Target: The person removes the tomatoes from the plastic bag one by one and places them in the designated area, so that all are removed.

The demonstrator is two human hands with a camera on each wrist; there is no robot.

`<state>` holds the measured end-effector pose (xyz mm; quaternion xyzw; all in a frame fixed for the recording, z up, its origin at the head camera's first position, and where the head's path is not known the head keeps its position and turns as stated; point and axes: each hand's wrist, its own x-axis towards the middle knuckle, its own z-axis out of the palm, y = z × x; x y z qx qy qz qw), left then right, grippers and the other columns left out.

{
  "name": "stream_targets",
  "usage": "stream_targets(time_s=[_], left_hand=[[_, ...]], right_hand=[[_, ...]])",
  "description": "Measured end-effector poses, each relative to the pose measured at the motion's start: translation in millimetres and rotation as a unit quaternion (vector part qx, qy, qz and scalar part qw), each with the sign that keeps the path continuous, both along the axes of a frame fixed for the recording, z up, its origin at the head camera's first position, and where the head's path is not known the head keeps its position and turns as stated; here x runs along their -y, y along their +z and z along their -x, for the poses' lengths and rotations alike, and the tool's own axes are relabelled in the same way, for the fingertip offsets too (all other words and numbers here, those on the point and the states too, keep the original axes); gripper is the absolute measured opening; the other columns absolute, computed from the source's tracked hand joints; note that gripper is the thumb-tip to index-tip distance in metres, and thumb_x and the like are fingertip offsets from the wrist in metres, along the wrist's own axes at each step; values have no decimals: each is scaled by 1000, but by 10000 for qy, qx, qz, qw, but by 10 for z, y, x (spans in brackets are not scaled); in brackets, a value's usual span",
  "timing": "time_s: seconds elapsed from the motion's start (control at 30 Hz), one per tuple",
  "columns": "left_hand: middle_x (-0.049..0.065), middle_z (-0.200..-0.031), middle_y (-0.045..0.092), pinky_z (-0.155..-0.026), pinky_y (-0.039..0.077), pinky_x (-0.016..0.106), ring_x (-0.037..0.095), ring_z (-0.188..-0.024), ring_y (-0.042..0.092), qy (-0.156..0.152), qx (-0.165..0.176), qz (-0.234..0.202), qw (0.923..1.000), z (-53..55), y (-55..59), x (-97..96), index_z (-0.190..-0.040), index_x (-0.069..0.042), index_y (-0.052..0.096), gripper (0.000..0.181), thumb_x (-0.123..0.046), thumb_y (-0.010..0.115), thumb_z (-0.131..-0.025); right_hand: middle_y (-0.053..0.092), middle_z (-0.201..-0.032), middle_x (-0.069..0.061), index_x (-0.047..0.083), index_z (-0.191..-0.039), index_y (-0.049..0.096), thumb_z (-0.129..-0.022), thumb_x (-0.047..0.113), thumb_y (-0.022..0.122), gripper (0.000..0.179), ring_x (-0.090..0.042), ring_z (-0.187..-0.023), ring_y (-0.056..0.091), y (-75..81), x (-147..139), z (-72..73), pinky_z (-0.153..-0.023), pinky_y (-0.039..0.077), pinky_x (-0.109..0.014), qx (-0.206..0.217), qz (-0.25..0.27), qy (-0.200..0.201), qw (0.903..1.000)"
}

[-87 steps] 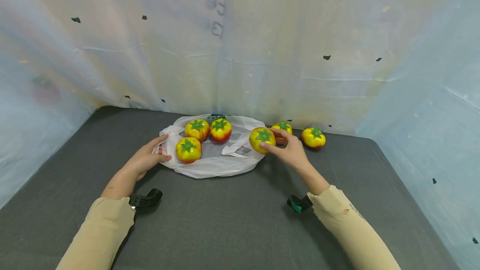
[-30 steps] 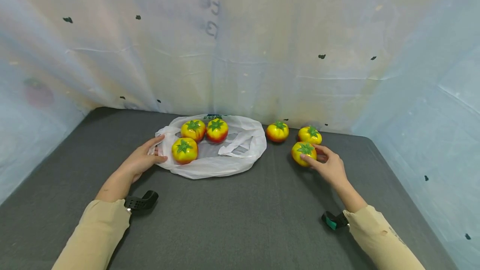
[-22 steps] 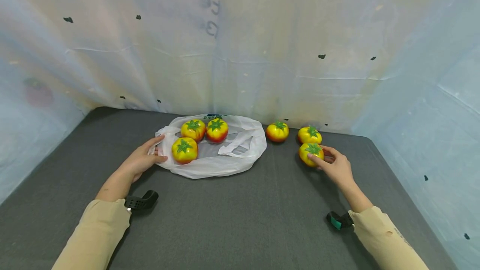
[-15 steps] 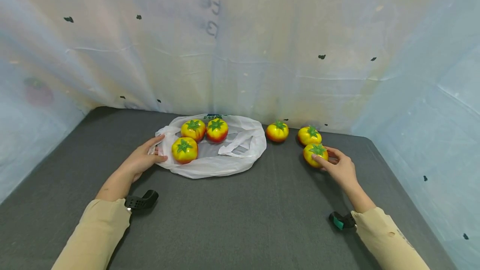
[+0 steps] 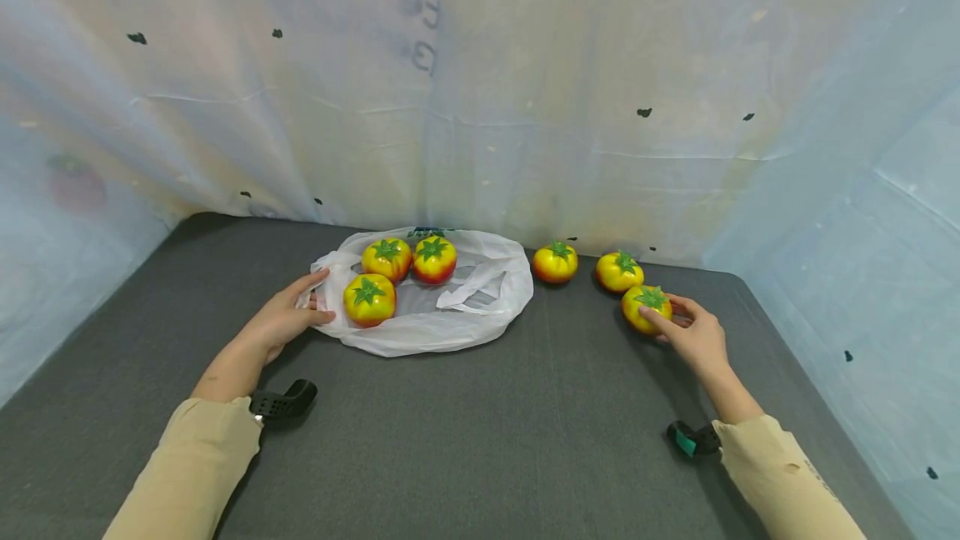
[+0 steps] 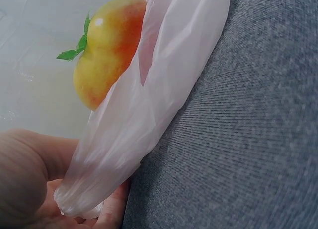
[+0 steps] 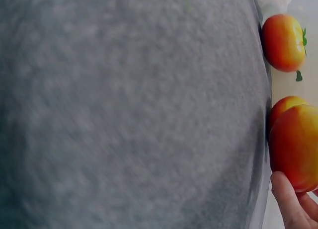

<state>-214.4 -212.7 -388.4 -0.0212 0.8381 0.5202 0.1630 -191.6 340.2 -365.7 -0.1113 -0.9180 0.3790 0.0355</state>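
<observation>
My left hand pinches the left rim of a white plastic bag, the bunched film lying between thumb and fingers in the left wrist view. Inside the open bag sit three glossy yellow-red tomatoes, at the front left, back left and back middle. My right hand holds another such tomato between thumb and fingers, low over the table at the right; whether it touches the cloth I cannot tell. Close behind it lies a tomato, and a further one stands just right of the bag.
Dark grey cloth covers the table. A pale plastic sheet hangs right behind the tomatoes, and another sheet bounds the right side. Black straps are on both wrists.
From the bag's right edge, my right hand has carried its tomato rightwards past the two loose ones, slowing lately. My left hand has stayed at the bag's rim.
</observation>
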Motion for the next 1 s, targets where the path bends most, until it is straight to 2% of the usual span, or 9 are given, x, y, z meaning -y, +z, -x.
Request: stream_targets(time_s=[0.07,0.13,0.2,0.27,0.47,0.67,0.8,0.9,1.0], left_hand=[[25,-157,-12,-110,5,69,50,-142,-8,16,14,22,10000,0,0,-1,-155,-18,7,86,-15,62,-90],[25,-157,-11,-110,5,69,50,-142,-8,38,24,53,10000,1,-2,-1,-155,-19,7,86,-15,63,-90],[25,-157,-11,-110,5,69,49,-143,-7,48,29,75,10000,0,-2,-2,-155,-19,7,86,-15,63,-90],[25,-158,-10,-110,6,69,49,-143,-6,48,21,79,10000,0,-2,-2,-155,-19,7,86,-15,63,-90],[26,-157,-10,-110,7,69,50,-143,-5,13,-7,76,10000,-6,6,-5,-155,-18,8,85,-15,62,-90],[26,-157,-10,-110,7,69,50,-143,-6,38,0,87,10000,-16,20,-8,-155,-18,8,85,-15,62,-90],[26,-158,-10,-111,7,68,49,-143,-6,67,-9,64,10000,-20,19,-13,-155,-18,7,85,-14,62,-90],[26,-158,-10,-111,7,67,49,-143,-5,77,-1,53,10000,-18,11,-20,-155,-18,8,85,-15,62,-90],[25,-158,-10,-111,8,67,48,-143,-5,77,-3,30,10000,-14,6,-20,-155,-18,8,85,-15,62,-90]], right_hand=[[45,-141,-27,0,-146,35,-86,56,60,85,-25,-105,65,3,-29,3,-72,57,-27,3,-24,-29,10000],[45,-141,-27,0,-146,35,-86,56,60,86,-8,-87,66,9,-56,9,-71,57,-27,4,-37,-57,10000],[45,-141,-28,-1,-145,35,-86,56,60,86,7,-74,58,16,-81,14,-70,57,-26,16,-17,-101,9999],[44,-141,-28,-2,-146,35,-86,56,60,87,14,-68,51,22,-102,21,-69,57,-25,38,27,-161,9999],[43,-142,-29,-2,-146,34,-86,57,61,88,14,-66,51,36,-154,59,-68,57,-25,70,105,-405,9991],[43,-143,-28,-1,-147,32,-85,60,58,91,7,-62,58,34,-219,138,-67,55,-20,167,-22,-617,9979],[42,-143,-28,0,-148,31,-84,62,59,94,4,-60,61,33,-248,203,-64,54,-18,149,79,-798,9967],[41,-144,-28,-1,-148,30,-83,61,60,94,6,-58,58,31,-260,240,-63,55,-20,145,187,-924,9954],[42,-143,-28,-1,-148,29,-84,61,59,94,6,-57,58,32,-268,270,-72,57,-27,139,100,-1007,9948]])
